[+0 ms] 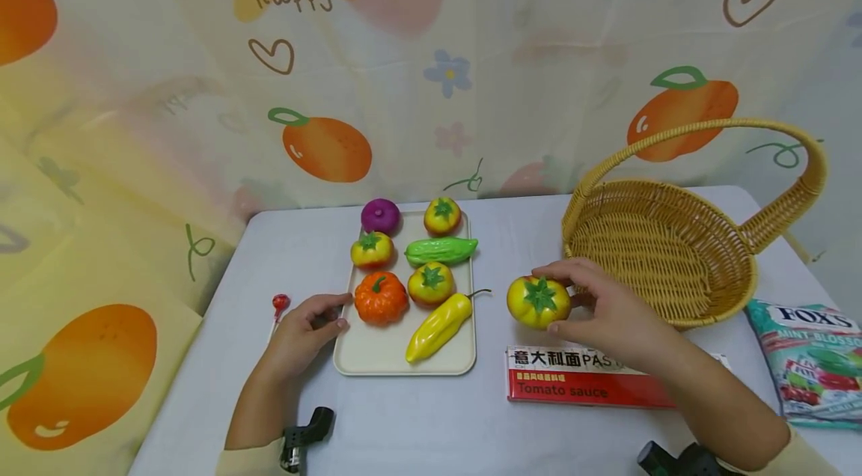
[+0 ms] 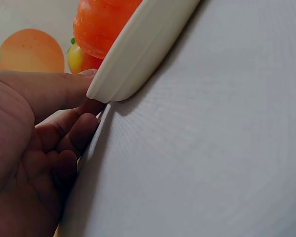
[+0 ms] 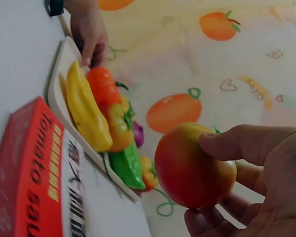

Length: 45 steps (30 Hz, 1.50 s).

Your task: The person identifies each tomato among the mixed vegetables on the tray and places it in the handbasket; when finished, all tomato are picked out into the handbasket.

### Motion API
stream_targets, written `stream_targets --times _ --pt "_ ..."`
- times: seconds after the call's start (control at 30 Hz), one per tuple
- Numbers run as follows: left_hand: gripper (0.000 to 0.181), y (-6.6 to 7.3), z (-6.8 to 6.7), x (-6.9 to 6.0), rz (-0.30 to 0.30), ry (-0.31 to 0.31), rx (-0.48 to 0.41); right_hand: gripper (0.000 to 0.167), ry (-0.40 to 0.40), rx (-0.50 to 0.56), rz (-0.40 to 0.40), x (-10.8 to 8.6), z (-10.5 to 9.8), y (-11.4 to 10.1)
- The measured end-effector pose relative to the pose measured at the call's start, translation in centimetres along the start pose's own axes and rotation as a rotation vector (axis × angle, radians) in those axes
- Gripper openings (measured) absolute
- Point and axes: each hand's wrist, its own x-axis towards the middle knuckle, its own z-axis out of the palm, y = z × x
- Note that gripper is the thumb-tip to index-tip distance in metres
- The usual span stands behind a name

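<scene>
My right hand (image 1: 599,304) grips a yellow-and-red toy tomato (image 3: 187,168) with a green leafy top, raised between the tray and the basket. On the left, my left hand (image 1: 306,330) pinches the edge of a cream tray (image 2: 143,54), thumb on the rim. The tray carries a purple onion (image 1: 380,216), an orange pumpkin (image 1: 381,298), a long yellow pepper (image 1: 439,328), a green bumpy vegetable (image 1: 441,251) and three similar tomatoes, one of them (image 1: 431,284) near the middle.
A wicker basket (image 1: 660,251) with a tall handle stands at the right. A red-and-white pasta box (image 1: 579,386) lies below my right hand, and a green candy bag (image 1: 811,364) sits at the right edge. A red lollipop (image 1: 280,302) lies left of the tray.
</scene>
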Motion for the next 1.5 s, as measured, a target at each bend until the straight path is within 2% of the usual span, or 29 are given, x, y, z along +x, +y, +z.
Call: stream_targets --times 0.17,0.43,0.8,1.07,1.5 --pt "0.044 -0.1 0.0 0.0 -0.016 -0.002 0.010 0.064 0.006 -0.009 -0.027 -0.1 -2.1 0.3" --pt "0.043 0.0 0.0 -0.1 -0.021 -0.004 0.006 0.068 -0.028 -0.010 0.102 0.3 -4.9 0.7" --pt "0.043 0.0 0.0 -0.2 -0.030 -0.006 0.017 0.067 -0.013 -0.126 0.189 1.6 -8.3 2.6" --pt "0.044 0.1 0.1 -0.2 -0.017 -0.016 0.001 0.067 -0.045 -0.191 0.234 2.8 -10.3 4.3" --pt "0.043 0.4 0.0 0.0 -0.026 -0.016 -0.005 0.068 -0.067 -0.229 0.224 4.8 -12.3 6.4"
